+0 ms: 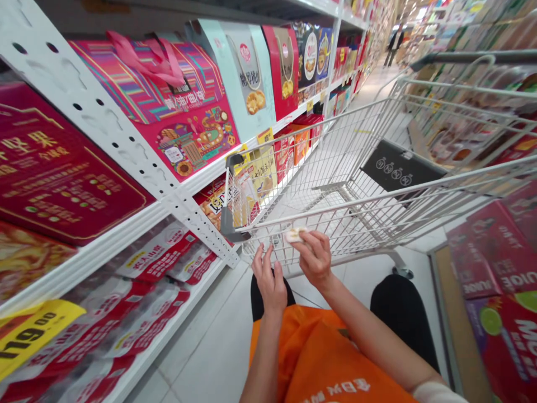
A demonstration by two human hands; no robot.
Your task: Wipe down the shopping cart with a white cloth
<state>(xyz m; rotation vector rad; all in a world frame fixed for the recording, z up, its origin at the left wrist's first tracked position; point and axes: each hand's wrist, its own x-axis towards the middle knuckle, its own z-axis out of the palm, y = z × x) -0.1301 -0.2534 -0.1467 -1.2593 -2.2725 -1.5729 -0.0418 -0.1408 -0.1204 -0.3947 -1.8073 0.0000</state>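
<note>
My right hand point(315, 260) pinches a small white wad point(295, 234) with a yellowish patch between its thumb and fingers. It looks soft, like folded tissue or cloth, but the kind is not clear. My left hand point(269, 282) is just to the left, holding nothing, with its fingers stretched and apart. Both hands are over my lap, in front of the near side of a wire shopping cart point(319, 215). Whether the left fingertips touch the cart's wires cannot be made out. An orange apron point(306, 352) covers my lap between my dark-clad knees.
Left, a white shelf point(168, 207) holds gift boxes point(197, 112) and red-labelled bottle packs point(155, 252). A yellow price tag point(37, 330) juts out at lower left. Red cartons point(495, 246) are stacked at the right. Far down the aisle stands a person point(394, 45).
</note>
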